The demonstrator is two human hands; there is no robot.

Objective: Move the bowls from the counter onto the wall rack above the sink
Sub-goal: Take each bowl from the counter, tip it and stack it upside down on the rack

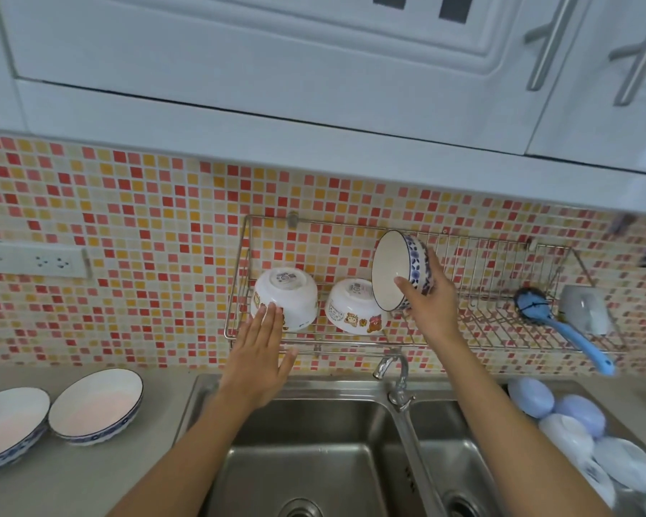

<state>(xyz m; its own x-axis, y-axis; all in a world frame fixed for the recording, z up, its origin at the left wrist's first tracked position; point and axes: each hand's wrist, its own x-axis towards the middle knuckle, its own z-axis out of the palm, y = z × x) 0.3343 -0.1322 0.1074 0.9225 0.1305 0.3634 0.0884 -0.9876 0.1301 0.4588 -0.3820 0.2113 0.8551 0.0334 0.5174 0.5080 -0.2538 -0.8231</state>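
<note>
Mosaic wall tiles (135, 225) in red and orange were seen behind a double steel sink (314, 460), with a wire wall rack (482, 292) mounted above it. Two cartoon-printed bowls (285, 298) were set upside down on the rack, two blue-rimmed bowls (96, 406) left on the counter (90, 479). A blue-patterned bowl (401, 270) was gripped on edge over the rack by the right hand (427, 304), while the left cartoon bowl was touched by the flat, straight-fingered left hand (258, 356).

Wall rack (482, 255): two upturned bowls (285, 298), brush (560, 322), cup (584, 308)
</note>
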